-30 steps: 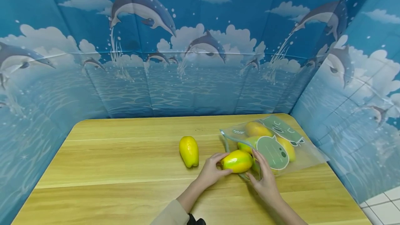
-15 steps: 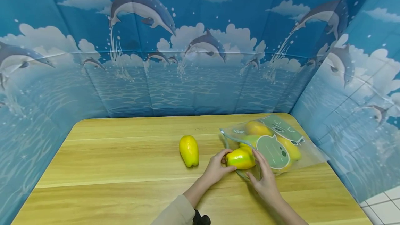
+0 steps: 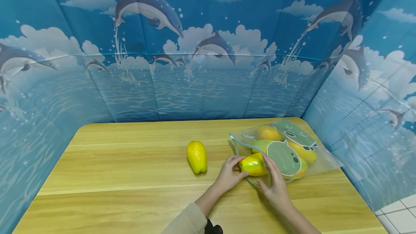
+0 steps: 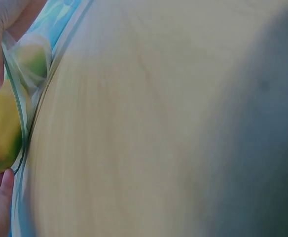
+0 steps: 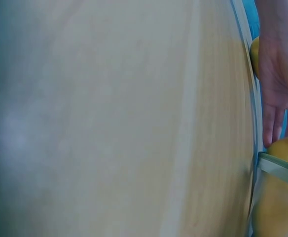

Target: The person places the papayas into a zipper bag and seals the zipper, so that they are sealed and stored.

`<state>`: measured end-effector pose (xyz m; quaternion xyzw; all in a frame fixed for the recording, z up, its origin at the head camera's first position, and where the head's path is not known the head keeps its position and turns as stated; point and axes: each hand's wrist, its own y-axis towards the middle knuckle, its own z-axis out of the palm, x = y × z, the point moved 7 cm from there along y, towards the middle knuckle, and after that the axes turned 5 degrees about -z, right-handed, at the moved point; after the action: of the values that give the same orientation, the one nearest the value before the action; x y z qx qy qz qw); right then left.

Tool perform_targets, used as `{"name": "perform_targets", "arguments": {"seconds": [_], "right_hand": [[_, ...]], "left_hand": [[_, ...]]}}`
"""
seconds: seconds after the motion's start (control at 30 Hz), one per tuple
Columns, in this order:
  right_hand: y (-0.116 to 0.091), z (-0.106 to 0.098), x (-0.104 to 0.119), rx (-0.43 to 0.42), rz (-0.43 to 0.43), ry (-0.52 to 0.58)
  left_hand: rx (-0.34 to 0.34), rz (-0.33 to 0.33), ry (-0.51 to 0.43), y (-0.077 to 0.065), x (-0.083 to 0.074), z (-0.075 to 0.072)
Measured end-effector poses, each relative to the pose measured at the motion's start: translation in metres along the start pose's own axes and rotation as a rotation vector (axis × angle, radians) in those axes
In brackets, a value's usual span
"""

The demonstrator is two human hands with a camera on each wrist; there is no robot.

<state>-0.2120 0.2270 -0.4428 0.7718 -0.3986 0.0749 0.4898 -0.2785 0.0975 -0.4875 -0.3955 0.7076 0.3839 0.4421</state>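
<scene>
My left hand point(image 3: 229, 176) grips a glossy yellow-green fruit point(image 3: 253, 165) by its near end, perhaps a papaya or mango. The fruit's far end lies inside the mouth of a clear zip bag point(image 3: 325, 158) with green animal prints. In the left wrist view the fruit point(image 4: 3, 128) sits within the bag's rim. My right hand point(image 3: 276, 190) holds the bag's mouth, fingers at the upper edge and thumb low. Several similar fruits point(image 3: 268, 133) lie in the bag, partly hidden by the prints. Another yellow fruit point(image 3: 196, 157) lies left of my left hand.
Everything rests on a wooden table point(image 3: 130, 176), the bag near its right side. A blue dolphin curtain point(image 3: 201, 93) stands behind the table and along its sides. White floor tiles point(image 3: 398, 219) show at the lower right.
My left hand has slid right, carrying the fruit further into the bag's mouth. Fruits inside have shifted right. My right hand and the lone fruit have stayed in place.
</scene>
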Motion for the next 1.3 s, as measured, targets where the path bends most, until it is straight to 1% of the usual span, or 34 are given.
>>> {"name": "perform_targets", "arguments": {"seconds": [0.1, 0.13, 0.2, 0.33, 0.37, 0.5, 0.83, 0.93, 1.1, 1.3], "right_hand": [[0.000, 0.000, 0.000, 0.002, -0.001, 0.012], [0.000, 0.000, 0.000, 0.003, -0.001, 0.012], [0.001, 0.000, 0.001, 0.005, 0.001, 0.011], [0.001, 0.000, 0.000, 0.008, 0.006, 0.006], [0.001, 0.000, 0.000, 0.007, 0.005, 0.006], [0.001, 0.001, -0.001, 0.008, 0.002, 0.005], [0.000, 0.001, -0.001, -0.004, -0.012, 0.019], [0.000, 0.001, -0.001, -0.006, -0.017, 0.023], [0.000, 0.002, 0.000, 0.000, -0.020, 0.026], [0.000, 0.001, -0.001, 0.012, -0.001, 0.016]], "left_hand": [[-0.002, 0.003, -0.010, 0.001, 0.000, 0.002], [-0.005, 0.000, -0.023, 0.000, -0.003, 0.002], [-0.014, -0.008, -0.046, 0.001, -0.002, 0.004], [-0.026, -0.049, -0.128, 0.003, 0.000, 0.009], [-0.028, -0.058, -0.142, 0.005, 0.004, 0.012], [-0.027, -0.081, -0.193, 0.006, 0.004, 0.017], [0.001, -0.050, -0.207, 0.009, 0.000, 0.022], [0.001, -0.042, -0.217, 0.011, 0.000, 0.023], [0.000, -0.053, -0.235, 0.014, 0.002, 0.025], [0.009, -0.064, -0.223, 0.017, 0.003, 0.027]]}}
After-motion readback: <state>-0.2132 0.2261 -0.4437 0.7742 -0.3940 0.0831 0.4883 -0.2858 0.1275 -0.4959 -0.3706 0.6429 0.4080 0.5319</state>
